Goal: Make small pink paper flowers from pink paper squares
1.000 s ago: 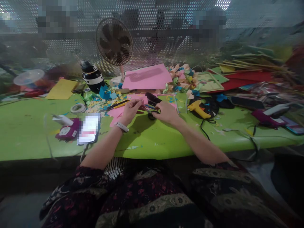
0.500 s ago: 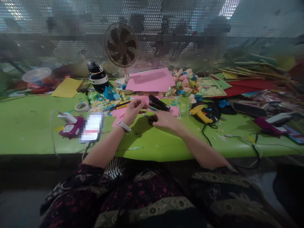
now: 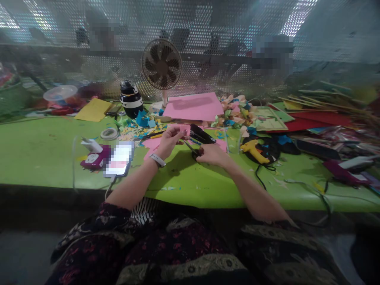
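Between the fingertips of my left hand (image 3: 170, 139) is a small piece of pink paper (image 3: 185, 128). My right hand (image 3: 213, 154) is closed around the handles of a pair of scissors (image 3: 192, 149), whose blades point up and left toward the paper. Just behind both hands lies a black stapler (image 3: 203, 134). More pink paper (image 3: 151, 147) rests on the table under and beside my left hand. Part of the scissors' handles is hidden by my right fingers.
A phone (image 3: 119, 158) lies left of my forearm. Behind are a fan (image 3: 162, 65), a black bottle (image 3: 131, 101), a pink sheet (image 3: 194, 107) and paper scraps (image 3: 130, 130). To the right sits a yellow glue gun (image 3: 254, 151) with a cable, on a green-covered table (image 3: 190, 194).
The whole view has shifted slightly, moving the scene right and down. My hands stay close together; the scissors' blades now show more clearly, pointing at the pink paper.
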Demonstrator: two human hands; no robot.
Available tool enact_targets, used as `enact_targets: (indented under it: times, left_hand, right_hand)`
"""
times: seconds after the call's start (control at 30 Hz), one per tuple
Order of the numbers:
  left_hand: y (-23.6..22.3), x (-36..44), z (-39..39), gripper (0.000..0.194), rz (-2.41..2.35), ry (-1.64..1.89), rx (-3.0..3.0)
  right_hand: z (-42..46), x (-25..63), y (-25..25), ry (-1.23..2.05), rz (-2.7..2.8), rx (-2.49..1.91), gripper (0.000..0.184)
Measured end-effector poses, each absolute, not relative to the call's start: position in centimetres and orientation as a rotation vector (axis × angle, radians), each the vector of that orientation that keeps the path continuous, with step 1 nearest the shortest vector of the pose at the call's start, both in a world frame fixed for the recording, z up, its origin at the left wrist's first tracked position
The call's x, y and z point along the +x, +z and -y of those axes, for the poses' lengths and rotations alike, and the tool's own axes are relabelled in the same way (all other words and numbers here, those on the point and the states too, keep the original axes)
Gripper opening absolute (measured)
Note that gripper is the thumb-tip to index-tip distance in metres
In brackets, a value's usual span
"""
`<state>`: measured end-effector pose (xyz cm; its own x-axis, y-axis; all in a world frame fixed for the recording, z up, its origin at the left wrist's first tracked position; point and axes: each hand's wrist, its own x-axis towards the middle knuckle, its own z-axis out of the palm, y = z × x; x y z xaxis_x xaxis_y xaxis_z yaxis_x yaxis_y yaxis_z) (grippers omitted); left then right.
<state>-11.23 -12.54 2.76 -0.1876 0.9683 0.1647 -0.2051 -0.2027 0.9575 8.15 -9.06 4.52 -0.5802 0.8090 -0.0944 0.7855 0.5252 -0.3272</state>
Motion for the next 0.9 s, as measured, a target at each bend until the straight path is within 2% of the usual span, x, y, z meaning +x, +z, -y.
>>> enact_targets:
  times: [0.17, 0.3, 0.4, 0.6, 0.73, 0.9]
  left_hand:
    - [2.9, -11.2, 12.3, 0.046, -1.094, 1.628, 1.096]
    - [2.9, -11.3, 12.3, 0.044, -1.124, 1.602, 1.091]
    - [2.7, -11.3, 12.2, 0.045, -1.145, 1.589, 1.082]
    - [2.1, -11.2, 12.1, 0.049, -1.118, 1.557, 1.076]
    - [2.1, -10.9, 12.2, 0.055, -1.089, 1.482, 1.038]
    - [2.2, -11.0, 12.4, 0.054, -1.07, 1.452, 1.036]
  right_hand:
    - [7.8, 8.8, 3.8, 1.1, 2.095, -1.39, 0.022]
    - [7.1, 9.2, 4.0, 1.323, 1.757, -1.282, 0.023]
    - [6.8, 9.4, 4.3, 1.405, 1.611, -1.174, 0.022]
    - [6.9, 9.0, 3.9, 1.492, 1.571, -1.1, 0.034]
    - [7.6, 8.4, 3.4, 1.49, 1.65, -1.109, 0.031]
    - [7.9, 8.0, 3.2, 1.465, 1.678, -1.151, 0.029]
